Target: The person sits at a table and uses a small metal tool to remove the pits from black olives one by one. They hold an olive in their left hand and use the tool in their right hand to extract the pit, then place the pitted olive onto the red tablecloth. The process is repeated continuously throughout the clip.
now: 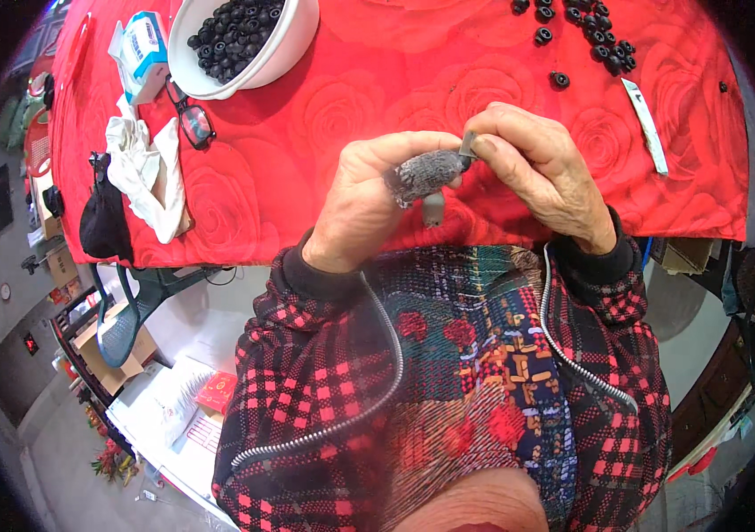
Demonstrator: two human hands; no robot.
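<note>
My left hand [355, 195] is raised over the near edge of the table, its fingers curled in. A grey knitted cover [431, 177] sits over part of its fingers, and a smooth grey tip [433, 210] shows below. At its fingertips is a small dark piece [465, 163], mostly hidden. My right hand [542, 164] meets it from the right, thumb and forefinger pinching a small flat grey piece [467, 143] against the dark one. Whether that flat piece is a blade I cannot tell.
The table has a red rose-patterned cloth [244, 213]. A white bowl [302, 44] of small round black parts stands far left, near a blue-white box [142, 58], eyeglasses [193, 124] and white gloves [151, 177]. Loose black parts [599, 35] and a white strip [646, 124] lie right.
</note>
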